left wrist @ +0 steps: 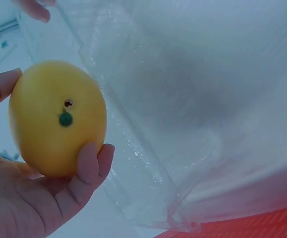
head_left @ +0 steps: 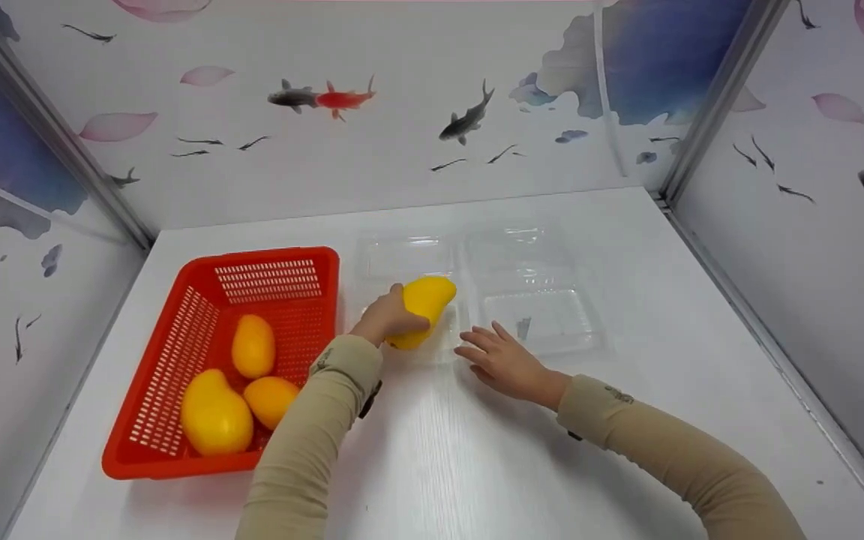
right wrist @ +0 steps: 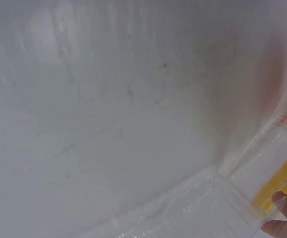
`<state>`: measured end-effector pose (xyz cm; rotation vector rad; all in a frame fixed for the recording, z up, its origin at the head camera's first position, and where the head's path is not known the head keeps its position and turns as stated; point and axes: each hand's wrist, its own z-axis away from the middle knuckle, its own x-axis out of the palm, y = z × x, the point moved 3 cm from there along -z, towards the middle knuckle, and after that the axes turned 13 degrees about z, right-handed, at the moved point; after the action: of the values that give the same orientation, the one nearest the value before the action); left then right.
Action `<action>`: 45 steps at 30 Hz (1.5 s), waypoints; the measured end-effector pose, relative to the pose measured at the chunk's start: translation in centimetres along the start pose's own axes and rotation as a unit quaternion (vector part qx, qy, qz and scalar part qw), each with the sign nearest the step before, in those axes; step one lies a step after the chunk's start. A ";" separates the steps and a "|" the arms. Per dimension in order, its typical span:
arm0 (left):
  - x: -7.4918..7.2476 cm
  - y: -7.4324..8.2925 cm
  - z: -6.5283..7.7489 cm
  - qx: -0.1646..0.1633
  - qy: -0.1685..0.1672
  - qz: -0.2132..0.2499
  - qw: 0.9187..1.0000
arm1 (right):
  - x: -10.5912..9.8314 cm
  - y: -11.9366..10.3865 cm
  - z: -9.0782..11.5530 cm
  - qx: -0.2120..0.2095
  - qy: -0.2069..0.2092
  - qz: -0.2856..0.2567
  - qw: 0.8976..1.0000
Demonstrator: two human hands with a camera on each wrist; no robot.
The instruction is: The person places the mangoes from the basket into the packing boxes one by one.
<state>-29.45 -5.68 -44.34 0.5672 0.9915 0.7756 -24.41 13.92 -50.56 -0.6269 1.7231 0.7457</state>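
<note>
My left hand (head_left: 394, 313) grips a yellow mango (head_left: 432, 296) above the front part of the left clear plastic box (head_left: 451, 345). In the left wrist view the mango (left wrist: 59, 134) shows its end, with a small hole and a green spot, between thumb and fingers. Whether it touches the box is unclear. My right hand (head_left: 507, 364) is extended, fingers apart and holding nothing, by that box's right front corner. Its fingertips (right wrist: 279, 197) appear at the lower right of the right wrist view, close to a clear plastic edge; contact cannot be told.
Left of the boxes stands a red perforated basket (head_left: 148, 360) with a large yellow mango (head_left: 216, 416) and two orange-yellow fruits, one (head_left: 253, 346) farther back. A second clear box (head_left: 589, 330) lies to the right. Printed panels (head_left: 402, 165) enclose the white table (head_left: 702, 360).
</note>
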 end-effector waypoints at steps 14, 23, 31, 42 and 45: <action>0.6 -3.5 -1.7 -0.024 -0.016 0.025 0.999 | 0.0 -0.5 -0.1 -0.014 0.016 0.000 1.000; 0.8 -3.9 -2.0 -0.008 -0.019 0.006 1.000 | -0.2 -0.5 -0.1 -0.012 0.018 0.000 1.000; 0.5 -4.0 -2.0 -0.018 -0.023 0.010 1.000 | -0.1 -0.4 -0.2 -0.008 -0.003 -0.004 1.000; -2.5 -0.2 -0.4 0.029 -0.028 0.022 0.999 | -0.2 -0.2 -0.1 -0.001 -0.005 -0.018 1.000; -4.4 0.9 0.4 0.065 -0.011 0.006 0.998 | -0.2 -0.1 0.0 -0.002 0.012 -0.013 1.000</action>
<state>-30.82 -8.61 -41.26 0.6922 1.0244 0.7171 -24.27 13.86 -50.39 -0.6616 1.7327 0.7267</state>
